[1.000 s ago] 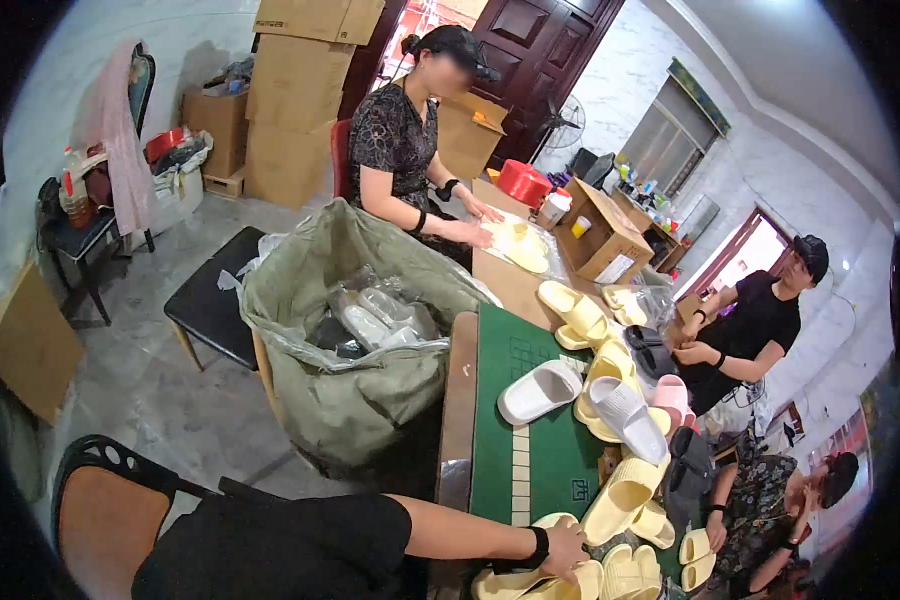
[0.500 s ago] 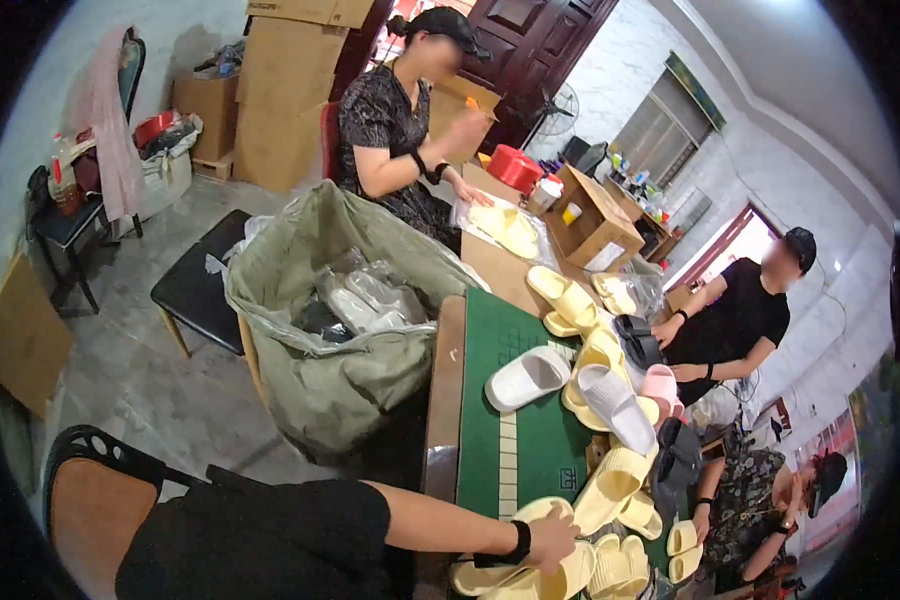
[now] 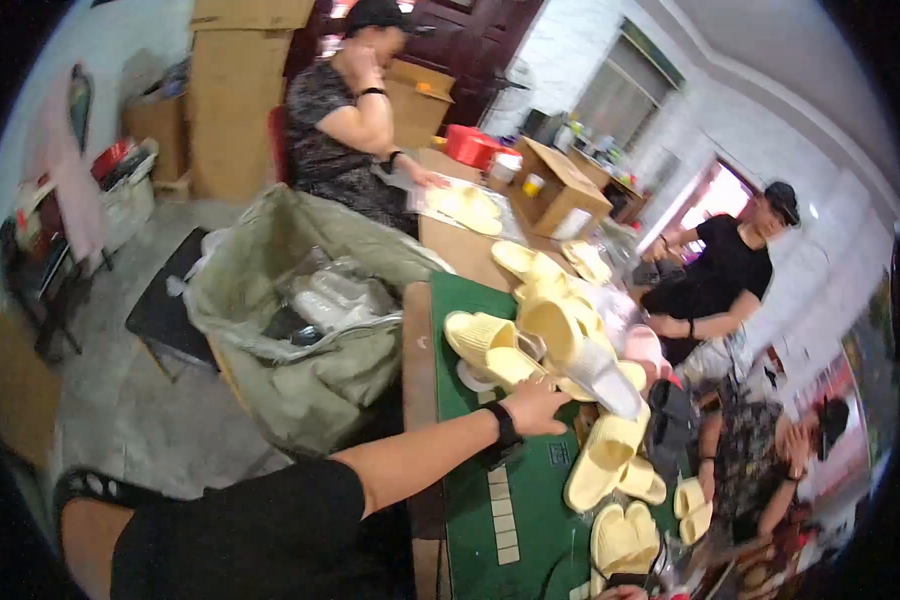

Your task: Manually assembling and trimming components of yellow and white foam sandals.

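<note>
My left hand (image 3: pixel 535 407), with a black band at its wrist, reaches over the green table mat. Its fingers are stretched out beside the near end of a pale yellow slipper (image 3: pixel 490 348). That slipper lies on a white slipper (image 3: pixel 475 378), mostly covered. Another yellow slipper (image 3: pixel 552 330) and a light grey slipper (image 3: pixel 610 380) lie in the heap just beyond. At the bottom edge, only a sliver of my right hand (image 3: pixel 622 592) shows, by a pair of yellow slippers (image 3: pixel 625 540); its fingers are cut off.
A large green sack (image 3: pixel 300 400) with plastic-wrapped items stands left of the green mat (image 3: pixel 470 500). Black slippers (image 3: pixel 670 415) and a pink slipper (image 3: pixel 645 348) lie right. A person (image 3: pixel 340 130) sits at the far end; two others work along the right. An open carton (image 3: pixel 555 185) stands behind.
My left hand has moved up and away from the near edge; yellow slippers that lay under it now rest on the white slipper. The view has shifted. A bit of my right hand has appeared.
</note>
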Tool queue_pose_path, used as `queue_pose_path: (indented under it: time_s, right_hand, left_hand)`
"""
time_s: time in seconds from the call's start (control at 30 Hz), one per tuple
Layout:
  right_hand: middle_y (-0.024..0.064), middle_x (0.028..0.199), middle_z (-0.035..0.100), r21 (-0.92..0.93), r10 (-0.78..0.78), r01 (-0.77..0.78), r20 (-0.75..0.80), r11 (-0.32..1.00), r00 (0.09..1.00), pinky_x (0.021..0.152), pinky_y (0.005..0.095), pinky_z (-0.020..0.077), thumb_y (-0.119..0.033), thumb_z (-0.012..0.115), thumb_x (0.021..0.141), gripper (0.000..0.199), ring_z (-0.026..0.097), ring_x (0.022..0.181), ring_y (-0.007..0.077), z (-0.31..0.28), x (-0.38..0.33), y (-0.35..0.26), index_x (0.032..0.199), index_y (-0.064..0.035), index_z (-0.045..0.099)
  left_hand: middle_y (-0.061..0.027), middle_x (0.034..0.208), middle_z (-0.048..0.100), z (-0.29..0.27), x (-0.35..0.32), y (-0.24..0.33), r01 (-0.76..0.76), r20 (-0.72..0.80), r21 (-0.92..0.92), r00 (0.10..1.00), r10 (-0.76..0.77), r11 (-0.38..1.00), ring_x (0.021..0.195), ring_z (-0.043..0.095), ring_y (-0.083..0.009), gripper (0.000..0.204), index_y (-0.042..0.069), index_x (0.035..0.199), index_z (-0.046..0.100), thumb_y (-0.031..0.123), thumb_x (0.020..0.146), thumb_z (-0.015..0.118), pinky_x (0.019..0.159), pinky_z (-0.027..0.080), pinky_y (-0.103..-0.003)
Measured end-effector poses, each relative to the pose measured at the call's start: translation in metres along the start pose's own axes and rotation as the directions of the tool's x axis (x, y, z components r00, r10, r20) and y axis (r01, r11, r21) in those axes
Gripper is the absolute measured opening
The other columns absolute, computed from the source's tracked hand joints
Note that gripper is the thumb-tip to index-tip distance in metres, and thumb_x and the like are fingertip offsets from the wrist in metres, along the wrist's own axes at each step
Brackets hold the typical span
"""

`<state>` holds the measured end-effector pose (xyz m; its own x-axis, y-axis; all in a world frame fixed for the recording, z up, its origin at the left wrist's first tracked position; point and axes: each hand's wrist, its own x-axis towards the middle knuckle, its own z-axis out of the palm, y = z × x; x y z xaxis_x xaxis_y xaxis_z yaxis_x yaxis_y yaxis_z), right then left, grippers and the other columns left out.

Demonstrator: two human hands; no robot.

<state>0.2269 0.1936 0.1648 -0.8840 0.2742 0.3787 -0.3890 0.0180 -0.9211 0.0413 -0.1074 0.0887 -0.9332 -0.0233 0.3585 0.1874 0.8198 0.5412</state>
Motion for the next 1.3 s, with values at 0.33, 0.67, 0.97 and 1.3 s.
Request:
queue_pose_path:
  time_s: [0.33, 0.67, 0.97, 1.3]
  right_hand:
    - [0.0025, 0.063, 0.047, 0.209, -0.093, 0.151, -0.263, 0.966, 0.96, 0.042, 0.0228, 0.024, -0.018, 0.046, 0.099, 0.023, 0.035, 0.045, 0.0073, -0.03, 0.0, -0.022, 0.083, -0.0029, 0.053]
    - [0.0035, 0.06, 0.045, -0.344, -0.427, 0.257, -0.655, 0.903, 0.623, 0.046, 0.0234, 0.0281, -0.023, 0.041, 0.1, 0.031, 0.037, 0.05, 0.0092, -0.161, -0.037, -0.111, 0.073, -0.0071, 0.046]
    - [0.0049, 0.07, 0.057, -0.291, -0.236, -0.024, -0.82, 0.957, 0.522, 0.048, 0.0223, 0.0305, -0.025, 0.054, 0.098, 0.021, 0.04, 0.052, 0.0086, -0.335, -0.06, -0.1, 0.089, -0.0072, 0.057]
    - [-0.002, 0.077, 0.049, 0.242, 0.266, -0.145, -0.607, 0.959, 0.749, 0.049, 0.0231, 0.0327, -0.026, 0.058, 0.097, 0.03, 0.036, 0.057, 0.0086, -0.426, 0.013, -0.026, 0.122, -0.011, 0.062]
  left_hand:
    - [-0.0187, 0.101, 0.067, 0.039, -0.024, -0.034, -0.15, 0.202, 0.002, 0.968, 0.146, 0.989, 0.093, 0.061, -0.0339, 0.047, 0.006, 0.116, 0.066, 0.028, 0.076, 0.076, 0.085, 0.048, -0.043]
    - [-0.0095, 0.1, 0.062, -0.036, -0.048, 0.057, -0.075, 0.367, -0.636, 0.846, 0.387, 0.768, 0.097, 0.057, -0.0217, 0.045, -0.002, 0.122, 0.059, 0.015, 0.082, 0.068, 0.09, 0.044, -0.035]
    - [-0.0121, 0.079, 0.061, -0.154, -0.122, 0.138, 0.11, -0.306, -0.952, -0.387, 0.87, -0.286, 0.078, 0.06, -0.0282, 0.024, 0.002, 0.084, 0.064, 0.019, 0.095, 0.052, 0.078, 0.049, -0.041]
    - [-0.0119, 0.075, 0.059, -0.246, -0.188, 0.138, -0.151, -0.244, -0.943, -0.295, 0.924, -0.297, 0.07, 0.06, -0.0235, 0.028, 0.003, 0.082, 0.061, 0.016, 0.099, 0.043, 0.067, 0.048, -0.035]
